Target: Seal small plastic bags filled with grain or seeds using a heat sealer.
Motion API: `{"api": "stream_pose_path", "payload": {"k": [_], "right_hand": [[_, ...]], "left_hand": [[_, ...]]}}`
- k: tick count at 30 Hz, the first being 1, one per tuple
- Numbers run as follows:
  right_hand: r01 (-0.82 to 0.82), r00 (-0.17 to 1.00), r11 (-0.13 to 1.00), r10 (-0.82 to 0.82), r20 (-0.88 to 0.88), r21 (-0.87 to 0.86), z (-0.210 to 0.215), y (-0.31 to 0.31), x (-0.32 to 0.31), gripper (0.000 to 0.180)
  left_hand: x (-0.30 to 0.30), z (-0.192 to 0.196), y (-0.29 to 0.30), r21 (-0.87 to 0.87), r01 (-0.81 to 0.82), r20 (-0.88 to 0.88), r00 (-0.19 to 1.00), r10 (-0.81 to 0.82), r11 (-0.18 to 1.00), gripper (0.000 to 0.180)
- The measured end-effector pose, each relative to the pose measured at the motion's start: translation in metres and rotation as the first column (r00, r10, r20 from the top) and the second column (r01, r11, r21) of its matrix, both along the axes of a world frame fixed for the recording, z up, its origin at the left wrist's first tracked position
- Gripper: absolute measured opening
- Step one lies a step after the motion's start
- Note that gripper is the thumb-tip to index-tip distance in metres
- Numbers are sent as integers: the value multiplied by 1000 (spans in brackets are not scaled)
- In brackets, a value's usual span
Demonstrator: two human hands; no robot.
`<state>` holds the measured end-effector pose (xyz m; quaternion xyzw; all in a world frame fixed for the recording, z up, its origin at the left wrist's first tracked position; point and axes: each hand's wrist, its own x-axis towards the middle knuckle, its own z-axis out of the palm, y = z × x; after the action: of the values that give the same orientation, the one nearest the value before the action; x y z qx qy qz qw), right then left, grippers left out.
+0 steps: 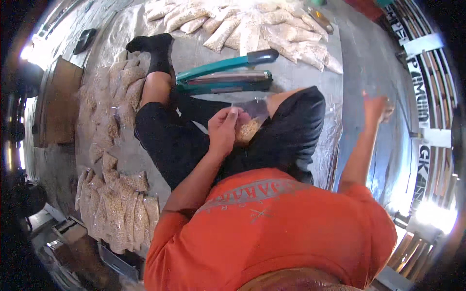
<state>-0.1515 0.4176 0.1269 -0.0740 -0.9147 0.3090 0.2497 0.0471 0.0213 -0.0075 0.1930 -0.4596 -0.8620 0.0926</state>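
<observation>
Above my lap, my left hand pinches the upper part of a clear plastic bag. Pale yellow pieces fill the bag's lower part, and its top is loose and see-through. My right hand is stretched out to the right, away from the bag, over the bare floor. Its fingers look curled and are somewhat blurred. A small orange-red spot shows by them, but I cannot make out what they hold. A teal hand-lever bag sealer with a black handle end lies just beyond my crossed legs.
Many filled clear bags are heaped on the grey sheet at the far side. More filled bags lie along the left. A brown wooden box stands at the left, and slatted panels line the right.
</observation>
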Motion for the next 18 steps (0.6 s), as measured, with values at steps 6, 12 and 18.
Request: {"api": "stream_pose_path", "payload": {"k": [6,12,18], "right_hand": [[-758,240,447,869,433,-475,-90,-123,51,92],[-289,-195,14,978,74,-957,-76,-274,112,82],[-346,-261,174,926,273,-922,-48,-358,162,43]], "left_hand": [[11,44,2,-102,-26,-39,999,22,994,26],[55,148,-75,193,-254,-422,851,314,948,42],[111,44,-94,572,-370,-269,759,594,732,84]]}}
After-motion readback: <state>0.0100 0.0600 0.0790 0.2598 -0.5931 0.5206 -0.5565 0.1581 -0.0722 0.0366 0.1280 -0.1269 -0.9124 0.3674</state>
